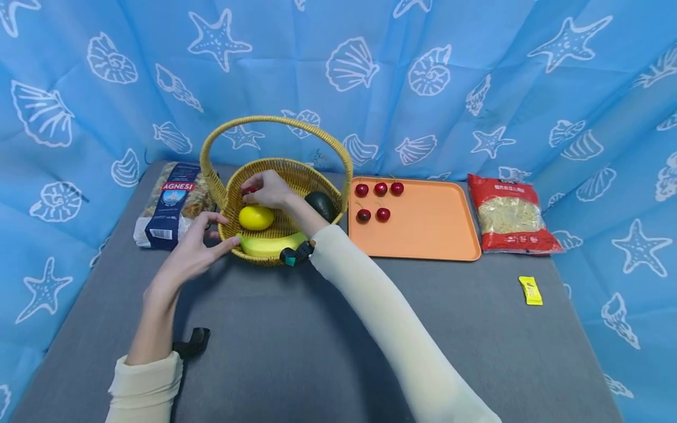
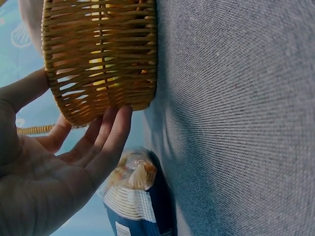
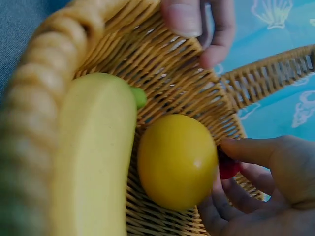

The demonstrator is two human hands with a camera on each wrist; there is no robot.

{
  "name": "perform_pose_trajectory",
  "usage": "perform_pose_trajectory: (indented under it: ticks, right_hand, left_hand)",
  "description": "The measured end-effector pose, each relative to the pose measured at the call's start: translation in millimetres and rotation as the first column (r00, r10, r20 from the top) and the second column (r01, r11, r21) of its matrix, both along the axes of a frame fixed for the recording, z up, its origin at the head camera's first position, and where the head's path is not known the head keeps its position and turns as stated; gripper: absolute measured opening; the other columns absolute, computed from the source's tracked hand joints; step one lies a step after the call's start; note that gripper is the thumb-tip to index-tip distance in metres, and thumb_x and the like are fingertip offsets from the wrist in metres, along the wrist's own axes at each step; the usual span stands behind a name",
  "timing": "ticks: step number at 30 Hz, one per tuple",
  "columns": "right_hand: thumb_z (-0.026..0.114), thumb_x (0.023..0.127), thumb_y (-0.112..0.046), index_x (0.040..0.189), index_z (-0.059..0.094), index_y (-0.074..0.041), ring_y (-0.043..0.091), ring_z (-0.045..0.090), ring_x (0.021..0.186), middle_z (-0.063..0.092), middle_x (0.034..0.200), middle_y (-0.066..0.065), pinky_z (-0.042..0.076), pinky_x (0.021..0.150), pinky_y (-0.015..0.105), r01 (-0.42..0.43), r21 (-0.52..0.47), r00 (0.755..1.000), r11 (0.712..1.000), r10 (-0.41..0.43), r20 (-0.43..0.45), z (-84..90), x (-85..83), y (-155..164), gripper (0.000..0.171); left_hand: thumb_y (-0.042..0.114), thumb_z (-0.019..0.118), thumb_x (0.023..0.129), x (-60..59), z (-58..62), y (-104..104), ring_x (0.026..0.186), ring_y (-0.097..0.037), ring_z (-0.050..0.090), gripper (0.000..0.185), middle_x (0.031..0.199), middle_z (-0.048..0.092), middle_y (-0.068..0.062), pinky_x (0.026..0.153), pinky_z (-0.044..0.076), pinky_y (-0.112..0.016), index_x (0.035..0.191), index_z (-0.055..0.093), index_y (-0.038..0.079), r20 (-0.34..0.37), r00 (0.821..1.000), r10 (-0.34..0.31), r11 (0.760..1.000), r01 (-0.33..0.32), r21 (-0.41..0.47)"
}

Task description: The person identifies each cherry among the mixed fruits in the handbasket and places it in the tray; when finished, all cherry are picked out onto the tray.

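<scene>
A wicker basket (image 1: 296, 170) with a tall handle holds a yellow lemon (image 1: 256, 217), a banana (image 1: 272, 245) and a dark green avocado (image 1: 320, 205). My right hand (image 1: 268, 189) is inside the basket, behind the lemon, pinching a dark red cherry (image 3: 228, 167) between thumb and fingers. At the basket's left side, my left hand (image 1: 197, 249) grips it, thumb at the rim and fingertips (image 2: 120, 118) against the woven outer wall. Several cherries (image 1: 380, 189) with stems lie on an orange tray (image 1: 423, 226) right of the basket.
An Agnesi pasta bag (image 1: 174, 205) stands close behind my left hand. Beyond the tray lies a red packet (image 1: 510, 214), with a small yellow wrapped packet (image 1: 530, 291) nearer the front. A blue shell-patterned curtain (image 1: 370, 106) borders the grey table (image 1: 296, 352).
</scene>
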State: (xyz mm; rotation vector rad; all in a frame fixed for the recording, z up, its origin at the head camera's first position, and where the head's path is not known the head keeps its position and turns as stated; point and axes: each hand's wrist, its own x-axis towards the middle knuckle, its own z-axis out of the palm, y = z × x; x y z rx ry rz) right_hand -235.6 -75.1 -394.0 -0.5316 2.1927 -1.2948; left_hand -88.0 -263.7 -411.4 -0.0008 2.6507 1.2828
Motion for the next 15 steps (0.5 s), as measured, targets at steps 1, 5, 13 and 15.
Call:
perform_pose_trajectory:
  ticks: [1,5,13,15]
  right_hand:
    - [0.069,0.106,-0.009,0.134,0.071,-0.001,0.028,0.069,0.123,0.072,0.138,0.016,0.058,0.092,0.028,0.006,-0.015,1.0,1.0,-0.006,-0.018,0.7,0.4,2,0.03]
    - [0.07,0.106,-0.01,0.134,0.071,0.0,0.027,0.069,0.12,0.073,0.134,0.016,0.061,0.095,0.035,-0.01,-0.077,0.996,0.997,0.004,-0.084,9.5,4.6,13,0.03]
    - [0.074,0.103,-0.011,0.133,0.072,-0.006,0.02,0.071,0.12,0.075,0.131,0.01,0.059,0.102,0.026,-0.131,-0.138,0.963,0.982,0.092,-0.254,41.4,30.0,61,0.03]
    - [0.074,0.103,-0.01,0.134,0.071,-0.006,0.018,0.075,0.113,0.074,0.133,0.01,0.061,0.097,0.025,-0.151,-0.157,0.959,0.976,0.106,-0.261,49.7,39.4,79,0.032]
  left_hand:
    - [0.045,0.071,0.105,0.5,-0.3,0,0.131,-0.042,0.055,0.066,0.151,0.05,-0.027,0.092,0.051,-0.042,0.149,0.043,0.003,0.002,1.0,0.0,1.0,0.0,-0.001]
    - [0.047,0.07,0.105,2.1,-1.8,-2,0.134,-0.044,0.054,0.069,0.154,0.048,-0.028,0.095,0.052,-0.048,0.151,0.042,0.004,0.016,1.0,0.005,1.0,-0.005,-0.002]
    - [0.05,0.069,0.105,1.6,-1.4,-1,0.141,-0.049,0.05,0.07,0.158,0.044,-0.029,0.108,0.049,-0.067,0.152,0.041,0.004,0.024,1.0,0.002,1.0,-0.002,0.001]
    - [0.049,0.069,0.106,0.2,-1.4,-1,0.139,-0.049,0.051,0.07,0.157,0.045,-0.03,0.108,0.049,-0.066,0.152,0.041,0.004,0.018,1.0,-0.002,1.0,0.002,-0.001]
